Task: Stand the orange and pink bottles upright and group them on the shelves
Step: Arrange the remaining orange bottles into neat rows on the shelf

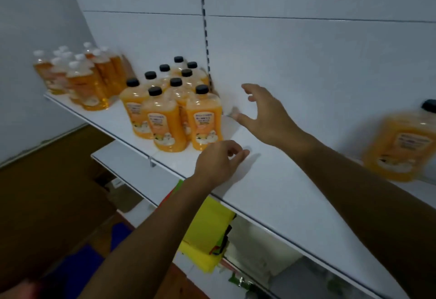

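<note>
We are holding our left hand (218, 161) and right hand (264, 114) released over the shelf (271, 194), black-capped orange bottles (169, 114) standing at ten o'clock.

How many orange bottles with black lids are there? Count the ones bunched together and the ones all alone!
Black-lid bottles in the bunch: 9
Black-lid bottle alone on the right: 1
Total: 10
</note>
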Tool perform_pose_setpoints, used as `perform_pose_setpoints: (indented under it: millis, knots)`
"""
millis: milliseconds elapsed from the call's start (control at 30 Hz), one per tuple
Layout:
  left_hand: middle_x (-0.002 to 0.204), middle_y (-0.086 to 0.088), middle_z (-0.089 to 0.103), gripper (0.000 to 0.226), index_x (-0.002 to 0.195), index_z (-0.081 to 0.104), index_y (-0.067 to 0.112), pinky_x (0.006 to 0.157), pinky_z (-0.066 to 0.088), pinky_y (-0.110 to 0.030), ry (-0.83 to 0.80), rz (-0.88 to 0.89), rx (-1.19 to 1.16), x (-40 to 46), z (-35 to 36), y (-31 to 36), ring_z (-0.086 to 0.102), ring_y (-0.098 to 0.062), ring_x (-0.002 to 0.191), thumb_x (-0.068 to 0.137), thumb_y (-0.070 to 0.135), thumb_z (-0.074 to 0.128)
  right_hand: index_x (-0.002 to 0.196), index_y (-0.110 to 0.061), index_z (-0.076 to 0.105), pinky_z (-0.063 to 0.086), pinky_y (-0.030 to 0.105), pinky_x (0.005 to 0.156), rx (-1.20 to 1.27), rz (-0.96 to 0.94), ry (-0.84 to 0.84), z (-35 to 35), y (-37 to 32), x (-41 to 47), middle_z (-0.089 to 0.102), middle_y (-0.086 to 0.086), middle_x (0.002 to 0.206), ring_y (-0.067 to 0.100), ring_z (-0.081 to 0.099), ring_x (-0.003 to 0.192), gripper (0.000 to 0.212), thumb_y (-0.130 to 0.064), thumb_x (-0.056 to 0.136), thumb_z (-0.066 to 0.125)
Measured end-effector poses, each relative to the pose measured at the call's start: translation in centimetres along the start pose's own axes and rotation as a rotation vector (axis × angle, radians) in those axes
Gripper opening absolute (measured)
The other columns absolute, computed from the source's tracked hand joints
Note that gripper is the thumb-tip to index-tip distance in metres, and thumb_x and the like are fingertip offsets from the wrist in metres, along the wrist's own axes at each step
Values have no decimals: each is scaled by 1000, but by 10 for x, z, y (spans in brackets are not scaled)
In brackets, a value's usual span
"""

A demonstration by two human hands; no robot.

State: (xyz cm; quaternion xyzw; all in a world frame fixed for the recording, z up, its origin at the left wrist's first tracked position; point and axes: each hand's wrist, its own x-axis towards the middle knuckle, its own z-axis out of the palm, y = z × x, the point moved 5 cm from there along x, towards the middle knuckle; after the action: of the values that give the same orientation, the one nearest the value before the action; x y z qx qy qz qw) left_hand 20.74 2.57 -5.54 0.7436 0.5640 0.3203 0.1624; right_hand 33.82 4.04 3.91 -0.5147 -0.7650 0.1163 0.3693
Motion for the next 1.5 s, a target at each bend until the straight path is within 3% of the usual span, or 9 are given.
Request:
perform_pose_setpoints:
  millis: [167, 333, 533, 733, 900, 1000, 1167, 1333, 1500]
  knots:
    - [90, 9, 71, 32, 94, 70, 23, 74, 56, -38, 132, -131, -24, -19, -45, -54, 65, -10, 84, 86, 51, 58, 148, -24, 26, 29, 22, 99, 104, -10, -157, 45, -36, 37, 34, 1, 150, 16, 37, 134, 78, -30, 85, 71]
    - [101, 4, 68, 39, 121, 58, 16, 76, 55, -41, 209, -175, -81, -21, -60, -68, 65, -15, 88, 89, 37, 65, 145, -25, 33, 42, 32, 96, 133, 19, -152, 64, -35, 50, 50, 1, 139, 21, 49, 122, 71, -24, 85, 72]
    - [128, -4, 57, 57, 133, 47, 14, 85, 51, -42, 232, -105, -111, -3, -55, -65, 57, -23, 109, 86, 38, 67, 135, -25, 47, 52, 34, 88, 129, 33, -114, 45, -20, 47, 57, -2, 124, 21, 58, 105, 60, -22, 82, 75]
    - [112, 5, 68, 50, 124, 59, 18, 85, 55, -42, -69, -15, -285, 23, -10, -34, 66, -11, 96, 83, 44, 69, 132, -26, 49, 58, 34, 79, 85, 107, -68, -20, 9, 15, 58, -4, 117, 18, 65, 87, 55, -27, 83, 74]
    - [107, 7, 68, 37, 116, 62, 21, 73, 51, -18, -275, 115, -368, 35, 49, 43, 65, -8, 88, 85, 42, 67, 133, -20, 50, 52, 25, 74, -76, 214, 32, -100, 43, -34, 59, -4, 111, 19, 62, 85, 57, -29, 82, 74]
    - [103, 9, 67, 35, 112, 63, 21, 69, 48, -13, -361, 192, -386, 34, 91, 92, 64, -5, 86, 84, 41, 68, 135, -25, 48, 54, 29, 77, -129, 309, 69, -141, 64, -71, 59, -8, 113, 18, 63, 87, 60, -30, 81, 74]
    - [93, 20, 66, 24, 100, 62, 31, 62, 45, -7, -405, 247, -411, 21, 146, 151, 63, 4, 79, 81, 41, 73, 137, -30, 46, 48, 21, 76, -216, 420, 175, -187, 97, -129, 55, -10, 112, 11, 59, 88, 61, -31, 83, 73]
    - [93, 22, 63, 27, 102, 61, 34, 63, 43, -7, -422, 246, -388, 23, 173, 175, 60, 7, 81, 81, 43, 73, 138, -33, 43, 48, 33, 86, -243, 440, 234, -200, 119, -153, 60, -2, 122, 17, 58, 99, 63, -33, 83, 72]
    - [96, 18, 62, 28, 103, 60, 34, 73, 52, -21, -407, 236, -348, 29, 189, 186, 62, -2, 85, 81, 43, 73, 137, -31, 42, 48, 44, 91, -332, 437, 244, -211, 135, -161, 61, -1, 122, 18, 57, 106, 61, -36, 83, 70]
